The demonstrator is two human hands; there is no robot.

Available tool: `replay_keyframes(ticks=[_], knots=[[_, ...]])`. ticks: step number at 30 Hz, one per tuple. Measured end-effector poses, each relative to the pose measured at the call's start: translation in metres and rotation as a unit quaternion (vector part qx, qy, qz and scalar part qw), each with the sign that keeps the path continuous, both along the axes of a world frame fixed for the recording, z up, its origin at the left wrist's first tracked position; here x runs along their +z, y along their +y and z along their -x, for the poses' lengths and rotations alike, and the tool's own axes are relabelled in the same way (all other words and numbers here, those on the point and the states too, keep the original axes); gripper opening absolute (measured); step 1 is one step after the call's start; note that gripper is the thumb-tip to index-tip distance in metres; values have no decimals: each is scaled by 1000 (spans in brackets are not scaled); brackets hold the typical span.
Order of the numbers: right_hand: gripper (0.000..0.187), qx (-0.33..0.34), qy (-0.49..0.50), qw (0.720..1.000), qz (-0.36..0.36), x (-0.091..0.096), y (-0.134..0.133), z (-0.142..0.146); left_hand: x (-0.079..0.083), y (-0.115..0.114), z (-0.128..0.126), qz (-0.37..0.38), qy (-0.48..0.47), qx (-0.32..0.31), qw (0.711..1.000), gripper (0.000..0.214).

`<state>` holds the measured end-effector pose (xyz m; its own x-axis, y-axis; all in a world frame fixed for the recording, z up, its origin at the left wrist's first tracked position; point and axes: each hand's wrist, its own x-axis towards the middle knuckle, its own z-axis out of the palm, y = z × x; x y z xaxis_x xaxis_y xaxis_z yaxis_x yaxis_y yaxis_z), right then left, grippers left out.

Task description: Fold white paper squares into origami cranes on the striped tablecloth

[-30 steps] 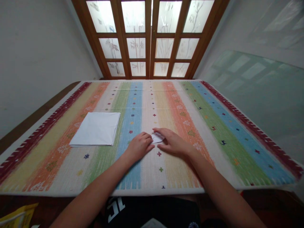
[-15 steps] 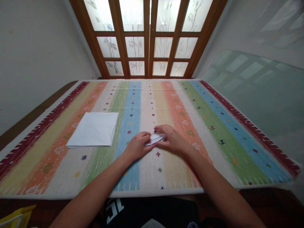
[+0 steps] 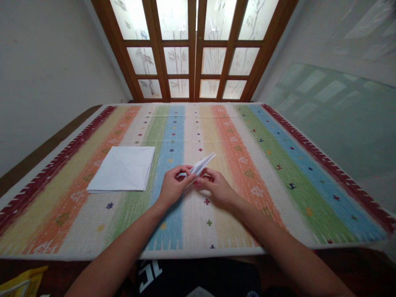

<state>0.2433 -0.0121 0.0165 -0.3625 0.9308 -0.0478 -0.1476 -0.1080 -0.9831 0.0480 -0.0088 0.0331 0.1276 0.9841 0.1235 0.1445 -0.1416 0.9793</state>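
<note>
between left hand (image 3: pixel 173 183) and right hand (image 3: pixel 218 187): one folded white paper (image 3: pixel 201 163), tilted, its point directed up and away, toward the right. well to the left of left hand, apart from it: one stack of white sheets (image 3: pixel 122 169), flat on one striped cloth (image 3: pixel 235 231); sheet count cannot be told. left hand closed, thumb and fingers pinching the paper's near end. right hand half curled, fingertips beside the near edge; cannot tell whether they grip. nearer than both hands: one dark garment (image 3: pixel 198 274), white characters (image 3: pixel 150 275) on it, not surely legible.

Two hands (image 3: pixel 173 185), one folded paper (image 3: pixel 201 164), one paper stack (image 3: pixel 122 169), twelve panes (image 3: pixel 176 60)
</note>
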Motion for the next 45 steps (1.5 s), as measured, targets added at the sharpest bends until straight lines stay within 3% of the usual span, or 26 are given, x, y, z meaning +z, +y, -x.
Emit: replay_keyframes(ticks=[3, 8, 15, 26, 35, 45], knots=[[41, -13, 37, 999, 4, -4, 0, 7, 1, -3, -4, -7, -7, -23, 1000, 29], [34, -56, 20, 998, -1, -9, 4, 3, 0, -4, -7, -37, 0, -29, 999, 26], [31, -40, 42, 998, 13, -5, 2, 7, -1, -6, -7, -73, 52, -39, 995, 19], [42, -48, 106, 991, 69, -1, -3, 10, -2, -9, -9, -99, 66, 4, 993, 14], [24, -100, 17, 994, -38, 2, -2, 7, -3, -7, -8, -103, 35, 15, 994, 16], [20, -110, 18, 992, -51, -1, -1, 6, -4, -8, -8, -76, 12, 4, 997, 19]])
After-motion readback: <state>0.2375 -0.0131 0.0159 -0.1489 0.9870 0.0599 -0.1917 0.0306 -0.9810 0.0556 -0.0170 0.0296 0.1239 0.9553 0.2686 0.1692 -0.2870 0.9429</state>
